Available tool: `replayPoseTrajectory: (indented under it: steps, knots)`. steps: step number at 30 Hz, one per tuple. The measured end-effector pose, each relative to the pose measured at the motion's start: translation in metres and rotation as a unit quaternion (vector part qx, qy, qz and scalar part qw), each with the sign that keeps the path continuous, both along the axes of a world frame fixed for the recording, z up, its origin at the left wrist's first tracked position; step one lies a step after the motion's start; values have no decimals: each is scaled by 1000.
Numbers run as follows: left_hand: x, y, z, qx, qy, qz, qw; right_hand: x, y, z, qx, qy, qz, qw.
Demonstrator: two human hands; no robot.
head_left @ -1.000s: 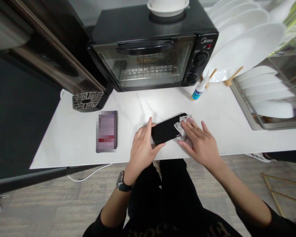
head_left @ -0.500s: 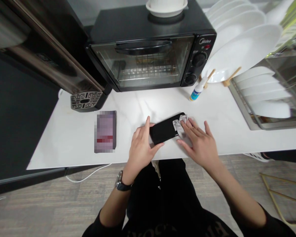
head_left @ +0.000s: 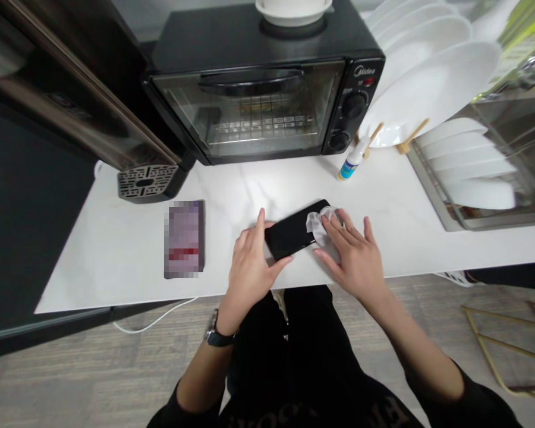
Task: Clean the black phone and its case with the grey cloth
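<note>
A black smartphone [head_left: 289,232] lies at a slant on the white counter, its dark face up. My left hand [head_left: 252,261] grips its left end, with the thumb at the near edge and the fingers at the far side. Over the phone's right end lies a crumpled white tissue [head_left: 316,223]. The flattened fingers of my right hand [head_left: 354,252] press on the tissue, hiding part of it and of the phone's end. Behind the right hand stands a small white spray bottle [head_left: 351,161] with a blue label.
A tablet-like device [head_left: 184,239] with a blurred screen lies to the left. At the back sits a black toaster oven [head_left: 267,113]. A drinks machine's drip tray [head_left: 147,182] juts out at left. White plates [head_left: 428,89] and a metal-edged dish rack [head_left: 432,196] are at right.
The whole scene has slid slightly left in view. Both hands, the phone and the tissue keep nearly the same places relative to one another.
</note>
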State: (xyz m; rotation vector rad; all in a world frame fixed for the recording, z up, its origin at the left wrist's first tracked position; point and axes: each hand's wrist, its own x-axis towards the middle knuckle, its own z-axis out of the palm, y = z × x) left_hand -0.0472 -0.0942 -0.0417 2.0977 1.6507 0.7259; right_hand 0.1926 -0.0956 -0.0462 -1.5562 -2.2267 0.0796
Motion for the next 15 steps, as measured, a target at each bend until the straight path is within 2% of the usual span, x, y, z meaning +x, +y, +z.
replayPoseTrajectory:
  steps: [3,6,8,9,11,13,15]
  knots:
    - [-1,-1,-2,-3,-4,3,1000,-33,10,-1,-1,15,39,999]
    - [-2,-3,-5,4,-1,5,1000,-70,-3,3,-31,33,160,986]
    - [-2,-4,-6,9,3,13,1000,-70,-15,6,-55,46,207,976]
    - [-1,-4,-6,11,3,14,1000,-62,-20,7,-64,50,209,974]
    - [1,-3,-5,10,-1,14,1000,-36,-19,8,-65,51,170,982]
    - [2,-2,-2,6,-7,8,1000,-13,-7,7,-39,39,88,995]
    - [2,-1,-1,2,-9,8,1000,-6,9,6,-7,28,10,1000]
